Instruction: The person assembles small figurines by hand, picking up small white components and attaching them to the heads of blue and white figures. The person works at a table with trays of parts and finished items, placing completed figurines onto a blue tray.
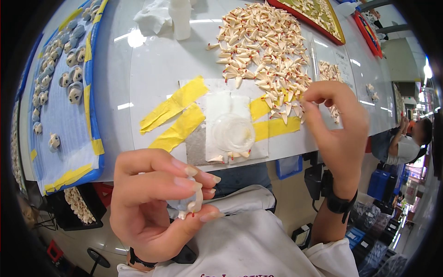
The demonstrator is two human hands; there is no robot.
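My left hand, at the lower left in front of the table edge, pinches a small blue-grey and cream figurine between thumb and fingers. Part of the figurine is hidden behind the fingers. My right hand reaches to the right edge of a spread pile of small pointed cream pieces with red tips. Its thumb and index finger are pressed together there; what sits between them is too small to make out. Between the hands, a round clear dish stands on a white pad, with a few cream pieces in front of it.
A blue-rimmed tray with several blue-grey figurines lies at the left. Yellow tape strips flank the pad. Behind are a white bottle, a tissue and a red-rimmed tray. Another person sits far right.
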